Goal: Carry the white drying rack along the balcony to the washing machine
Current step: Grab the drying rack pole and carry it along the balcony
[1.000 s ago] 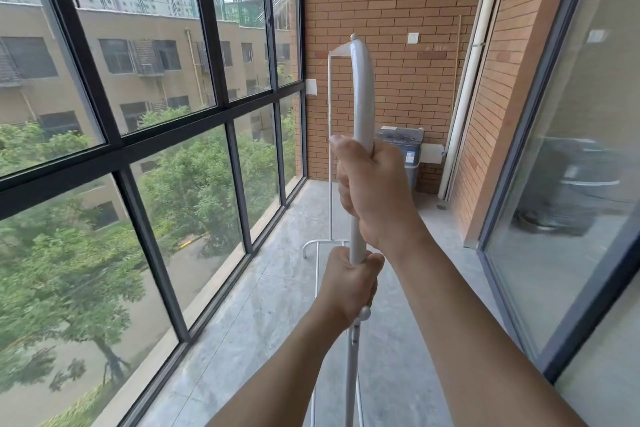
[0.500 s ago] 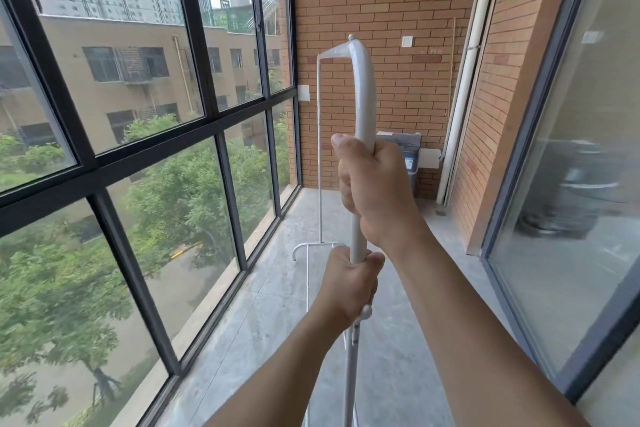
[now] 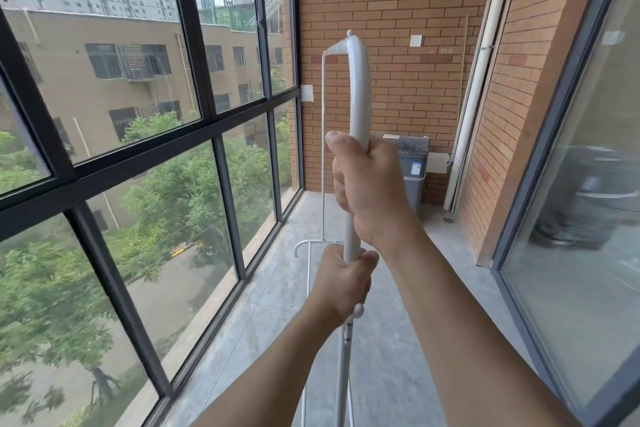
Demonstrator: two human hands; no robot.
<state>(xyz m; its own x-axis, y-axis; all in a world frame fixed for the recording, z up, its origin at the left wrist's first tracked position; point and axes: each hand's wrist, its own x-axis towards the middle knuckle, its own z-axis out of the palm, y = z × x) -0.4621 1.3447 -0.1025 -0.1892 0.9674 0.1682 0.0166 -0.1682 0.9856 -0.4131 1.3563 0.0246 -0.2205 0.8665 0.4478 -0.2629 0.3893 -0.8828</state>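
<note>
Brick-walled balcony (image 3: 398, 10) | I saw right hand (image 3: 372, 191), left hand (image 3: 343, 282) clenched around white drying rack (image 3: 358, 90) pole | washing machine (image 3: 410, 166) ahead

One head view looks forward and slightly down the balcony toward the brick wall (image 3: 398, 10), hands close below.

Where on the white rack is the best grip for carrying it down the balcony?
The near upright pole of the rack, taken from the carrier's side, one fist stacked above the other. The pole is round, slim and vertical, so fingers close fully around it. That is the grip now: right hand high below the top bend, left hand lower, above a small knob.
</note>
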